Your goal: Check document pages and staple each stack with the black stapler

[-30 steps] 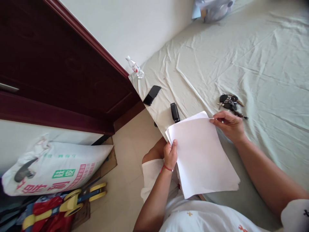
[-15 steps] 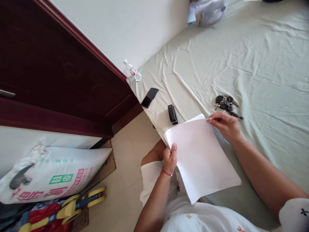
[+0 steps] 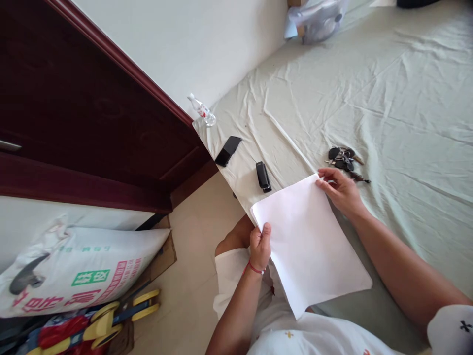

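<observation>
A stack of white paper sheets (image 3: 308, 241) lies half over the near edge of the bed. My left hand (image 3: 260, 245) is closed on the stack's left edge, thumb on top. At the far right corner of the sheets, my right hand (image 3: 340, 190) pinches the paper with curled fingers. A black stapler (image 3: 263, 176) rests on the sheet just beyond the paper's top left corner. A bunch of keys (image 3: 345, 159) lies right behind my right hand.
A pale green bedsheet (image 3: 388, 98) covers the bed. On it are a black phone (image 3: 228, 150), a small plastic bottle (image 3: 201, 110) near the wall and a bag (image 3: 318, 17) far back. A dark wooden door (image 3: 92, 118), a printed sack (image 3: 81, 268) and toys stand at left.
The lifted top sheets have come down flat onto the stack. My right hand moved slightly left and lower with the corner. My left hand has kept its grip.
</observation>
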A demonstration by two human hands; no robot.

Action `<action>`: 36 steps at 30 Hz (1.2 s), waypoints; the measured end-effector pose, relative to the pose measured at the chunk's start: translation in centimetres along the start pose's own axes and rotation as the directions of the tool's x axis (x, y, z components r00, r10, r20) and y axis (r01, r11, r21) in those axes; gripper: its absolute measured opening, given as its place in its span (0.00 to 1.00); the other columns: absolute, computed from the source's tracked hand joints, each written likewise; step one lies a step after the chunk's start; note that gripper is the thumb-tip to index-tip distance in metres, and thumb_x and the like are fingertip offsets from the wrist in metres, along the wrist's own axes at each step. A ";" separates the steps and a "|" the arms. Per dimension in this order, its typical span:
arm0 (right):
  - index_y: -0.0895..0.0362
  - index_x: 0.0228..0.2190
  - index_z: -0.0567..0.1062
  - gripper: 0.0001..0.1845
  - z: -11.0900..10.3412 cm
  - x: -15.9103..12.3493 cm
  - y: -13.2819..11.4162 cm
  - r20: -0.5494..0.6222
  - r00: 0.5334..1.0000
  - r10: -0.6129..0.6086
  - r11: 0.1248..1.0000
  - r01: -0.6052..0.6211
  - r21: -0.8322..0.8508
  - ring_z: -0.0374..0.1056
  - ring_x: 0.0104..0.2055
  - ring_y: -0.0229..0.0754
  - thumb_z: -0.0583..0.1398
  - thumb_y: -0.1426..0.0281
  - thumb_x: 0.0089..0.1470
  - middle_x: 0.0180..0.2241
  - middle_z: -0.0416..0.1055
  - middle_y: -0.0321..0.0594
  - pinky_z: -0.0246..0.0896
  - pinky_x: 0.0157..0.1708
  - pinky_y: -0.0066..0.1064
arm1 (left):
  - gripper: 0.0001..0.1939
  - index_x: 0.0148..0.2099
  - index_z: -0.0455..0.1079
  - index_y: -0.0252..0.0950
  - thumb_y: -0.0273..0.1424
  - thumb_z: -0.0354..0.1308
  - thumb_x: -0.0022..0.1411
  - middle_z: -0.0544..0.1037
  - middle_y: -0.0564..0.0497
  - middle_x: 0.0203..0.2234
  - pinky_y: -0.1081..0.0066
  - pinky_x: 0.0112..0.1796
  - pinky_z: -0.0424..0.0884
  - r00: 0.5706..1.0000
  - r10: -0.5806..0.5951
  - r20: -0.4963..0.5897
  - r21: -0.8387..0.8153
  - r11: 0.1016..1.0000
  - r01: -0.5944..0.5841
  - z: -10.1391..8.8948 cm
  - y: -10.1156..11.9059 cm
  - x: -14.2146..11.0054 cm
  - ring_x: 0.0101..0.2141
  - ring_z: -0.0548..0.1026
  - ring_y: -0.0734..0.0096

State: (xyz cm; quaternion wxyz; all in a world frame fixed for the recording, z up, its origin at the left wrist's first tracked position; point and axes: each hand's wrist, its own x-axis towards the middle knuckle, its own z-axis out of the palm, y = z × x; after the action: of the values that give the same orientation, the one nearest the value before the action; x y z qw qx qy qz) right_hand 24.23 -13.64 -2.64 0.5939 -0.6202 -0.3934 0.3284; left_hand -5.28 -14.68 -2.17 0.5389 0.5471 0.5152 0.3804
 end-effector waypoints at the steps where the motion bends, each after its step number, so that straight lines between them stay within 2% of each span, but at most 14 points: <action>1: 0.47 0.49 0.81 0.25 -0.1 -0.1 -0.1 0.037 0.999 0.030 0.998 -0.032 0.061 0.74 0.40 0.44 0.72 0.50 0.53 0.42 0.79 0.39 0.71 0.38 0.34 | 0.27 0.37 0.77 0.32 0.54 0.59 0.69 0.78 0.47 0.30 0.70 0.40 0.72 1.000 -0.028 -0.013 -0.052 0.998 0.028 0.1 -0.1 0.1 0.34 0.74 0.69; 3: 0.46 0.52 0.80 0.29 -0.2 -0.3 -0.4 0.195 0.973 0.125 0.968 -0.162 0.190 0.77 0.43 0.46 0.72 0.47 0.54 0.45 0.82 0.41 0.75 0.40 0.36 | 0.27 0.42 0.78 0.32 0.55 0.61 0.68 0.81 0.46 0.33 0.70 0.40 0.73 0.995 -0.091 -0.037 -0.169 0.982 0.084 0.2 -0.3 0.2 0.35 0.76 0.68; 6: 0.50 0.49 0.83 0.30 -0.5 -0.9 -0.8 0.504 0.825 0.254 0.865 -0.427 0.263 0.81 0.40 0.51 0.73 0.45 0.52 0.40 0.84 0.44 0.79 0.40 0.40 | 0.27 0.47 0.79 0.32 0.54 0.64 0.66 0.83 0.44 0.38 0.69 0.42 0.75 0.988 -0.143 -0.054 -0.289 0.950 0.121 0.4 -0.9 0.3 0.37 0.79 0.66; 8: 0.54 0.42 0.85 0.28 -0.7 -1.2 -1.2 0.606 0.728 0.322 0.807 -0.545 0.227 0.82 0.37 0.53 0.75 0.46 0.48 0.36 0.85 0.46 0.80 0.37 0.40 | 0.27 0.47 0.80 0.32 0.53 0.65 0.65 0.84 0.43 0.39 0.67 0.43 0.76 0.987 -0.158 -0.033 -0.316 0.938 0.139 0.4 -1.2 0.4 0.39 0.81 0.63; 10: 0.56 0.36 0.86 0.27 -0.8 -1.4 -1.6 0.622 0.682 0.385 0.776 -0.604 0.181 0.82 0.32 0.52 0.77 0.47 0.44 0.33 0.84 0.47 0.79 0.31 0.38 | 0.27 0.45 0.80 0.31 0.53 0.67 0.63 0.84 0.41 0.40 0.64 0.45 0.77 0.985 -0.172 0.003 -0.326 0.931 0.163 0.2 -1.1 0.6 0.40 0.82 0.60; 13: 0.56 0.30 0.86 0.26 -0.8 -1.4 -2.1 0.587 0.676 0.445 0.752 -0.638 0.164 0.81 0.27 0.51 0.79 0.48 0.41 0.31 0.84 0.48 0.78 0.26 0.36 | 0.27 0.50 0.80 0.34 0.48 0.73 0.55 0.84 0.43 0.42 0.61 0.50 0.77 0.988 -0.155 0.011 -0.357 0.922 0.149 0.0 0.1 1.4 0.43 0.82 0.57; 18: 0.55 0.28 0.86 0.24 -0.6 -1.1 -2.5 0.599 0.653 0.463 0.746 -0.652 0.135 0.81 0.27 0.53 0.81 0.52 0.35 0.28 0.84 0.46 0.80 0.26 0.37 | 0.42 0.65 0.70 0.49 0.37 0.73 0.47 0.80 0.49 0.51 0.59 0.54 0.74 0.994 -0.093 0.048 -0.510 0.854 0.105 -0.2 2.8 4.3 0.50 0.80 0.59; 20: 0.55 0.28 0.86 0.23 -0.5 -1.0 -2.4 0.617 0.643 0.453 0.754 -0.646 0.120 0.82 0.28 0.54 0.80 0.51 0.37 0.29 0.84 0.46 0.81 0.27 0.38 | 0.37 0.60 0.74 0.47 0.35 0.73 0.45 0.80 0.49 0.51 0.60 0.53 0.74 0.995 -0.080 0.063 -0.541 0.835 0.102 -0.2 3.1 5.3 0.48 0.79 0.61; 22: 0.54 0.29 0.86 0.22 -0.4 -1.0 -2.3 0.625 0.645 0.440 0.761 -0.637 0.121 0.82 0.29 0.54 0.79 0.51 0.39 0.29 0.84 0.46 0.81 0.28 0.38 | 0.24 0.47 0.78 0.42 0.35 0.73 0.45 0.79 0.49 0.48 0.63 0.51 0.74 0.995 -0.079 0.056 -0.549 0.830 0.097 0.0 3.0 5.9 0.47 0.78 0.63; 24: 0.53 0.29 0.86 0.21 -0.3 -1.1 -2.2 0.622 0.654 0.431 0.764 -0.631 0.134 0.82 0.30 0.54 0.79 0.52 0.40 0.30 0.84 0.45 0.81 0.28 0.38 | 0.16 0.38 0.76 0.38 0.37 0.74 0.47 0.79 0.49 0.47 0.65 0.50 0.73 0.995 -0.085 0.055 -0.551 0.828 0.101 0.2 2.6 6.0 0.45 0.78 0.64; 27: 0.52 0.30 0.85 0.21 -0.1 -1.2 -2.2 0.600 0.663 0.447 0.751 -0.643 0.152 0.82 0.30 0.55 0.80 0.53 0.38 0.30 0.84 0.45 0.81 0.28 0.40 | 0.17 0.35 0.74 0.37 0.44 0.72 0.55 0.79 0.49 0.45 0.65 0.50 0.73 0.994 -0.091 0.066 -0.559 0.821 0.112 0.5 2.1 5.7 0.45 0.78 0.64; 31: 0.53 0.30 0.83 0.24 0.1 -1.4 -2.3 0.553 0.677 0.485 0.754 -0.645 0.129 0.82 0.30 0.56 0.80 0.51 0.39 0.31 0.84 0.46 0.81 0.27 0.41 | 0.22 0.42 0.76 0.36 0.49 0.72 0.57 0.77 0.50 0.39 0.71 0.43 0.71 0.992 -0.119 -0.035 -0.435 0.896 0.092 0.2 1.7 5.6 0.39 0.74 0.70; 34: 0.53 0.30 0.82 0.27 0.3 -1.5 -2.3 0.508 0.700 0.503 0.761 -0.637 0.125 0.81 0.30 0.53 0.78 0.45 0.41 0.30 0.84 0.45 0.79 0.27 0.37 | 0.22 0.52 0.75 0.36 0.41 0.72 0.60 0.71 0.54 0.30 0.75 0.32 0.64 0.991 -0.096 -0.091 -0.240 0.968 0.071 -0.5 1.7 6.2 0.30 0.66 0.78; 36: 0.53 0.30 0.81 0.29 0.4 -1.5 -2.4 0.492 0.709 0.504 0.763 -0.633 0.131 0.81 0.29 0.50 0.78 0.43 0.39 0.30 0.83 0.43 0.78 0.26 0.34 | 0.19 0.52 0.75 0.33 0.35 0.71 0.61 0.68 0.56 0.25 0.75 0.27 0.59 0.991 -0.109 -0.084 -0.161 0.982 0.095 -0.9 2.0 6.9 0.26 0.62 0.80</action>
State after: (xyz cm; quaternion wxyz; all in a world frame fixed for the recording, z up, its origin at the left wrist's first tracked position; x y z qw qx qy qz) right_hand 22.95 -14.77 -0.38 0.4443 -0.5295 -0.2482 0.6787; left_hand -4.64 -7.59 -1.08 0.5747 0.4579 0.5354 0.4163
